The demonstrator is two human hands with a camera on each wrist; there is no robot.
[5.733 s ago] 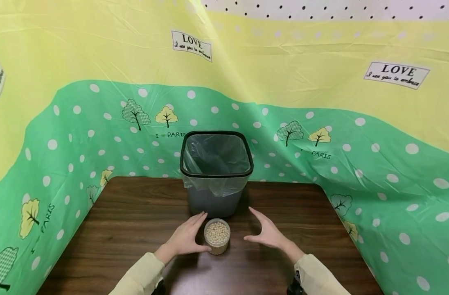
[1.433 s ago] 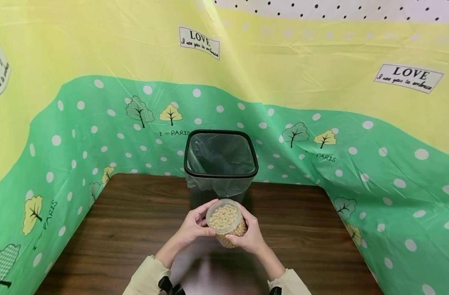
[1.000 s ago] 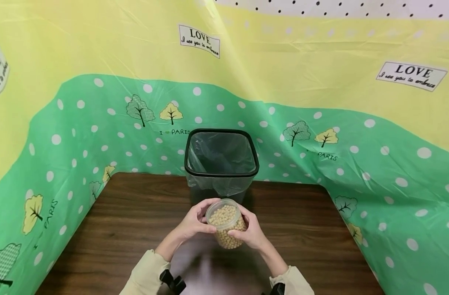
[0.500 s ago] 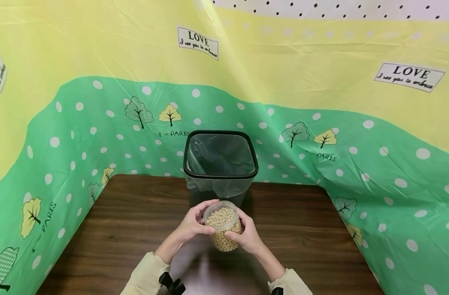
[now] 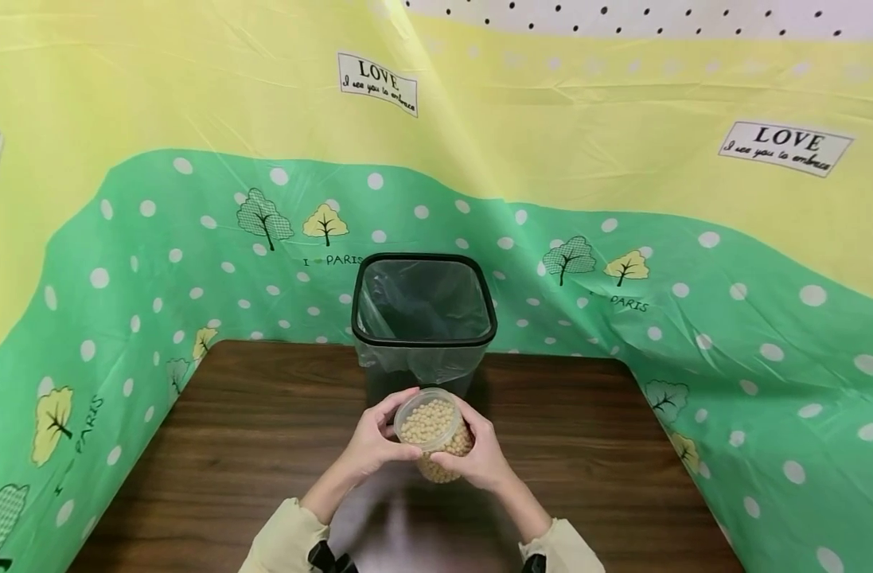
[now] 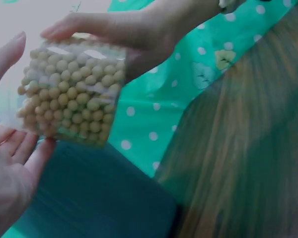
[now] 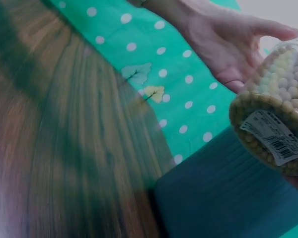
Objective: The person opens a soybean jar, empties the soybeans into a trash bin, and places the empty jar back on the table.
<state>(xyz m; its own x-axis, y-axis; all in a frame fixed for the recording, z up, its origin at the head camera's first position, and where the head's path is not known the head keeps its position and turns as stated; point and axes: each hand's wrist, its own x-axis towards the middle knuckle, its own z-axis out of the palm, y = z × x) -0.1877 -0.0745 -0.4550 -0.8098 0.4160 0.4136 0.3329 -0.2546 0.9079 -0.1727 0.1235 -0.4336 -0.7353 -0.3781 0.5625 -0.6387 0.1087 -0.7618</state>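
Note:
Held up over the table in front of the bin is a clear plastic jar (image 5: 439, 434) of round, pale soybeans, its top tipped a little to the left. My left hand (image 5: 370, 439) grips it near the rim from the left, thumb in front. On the right side, my right hand (image 5: 485, 458) holds the jar's body, thumb also across the front. In the left wrist view the jar (image 6: 72, 91) lies sideways between both hands. A white barcode label (image 7: 274, 136) shows on the jar's base in the right wrist view. Whether a clear lid covers the top, I cannot tell.
Just behind the jar stands a dark grey bin (image 5: 422, 378) with a black rim and a clear plastic liner. It sits on a dark brown wooden table (image 5: 264, 430). A green and yellow printed cloth (image 5: 278, 294) hangs around the back and sides.
Earliest, the jar stood on the table with both hands apart beside it; now both hands hold it raised. Over the last second its tilt wavers slightly and the hands stay around it.

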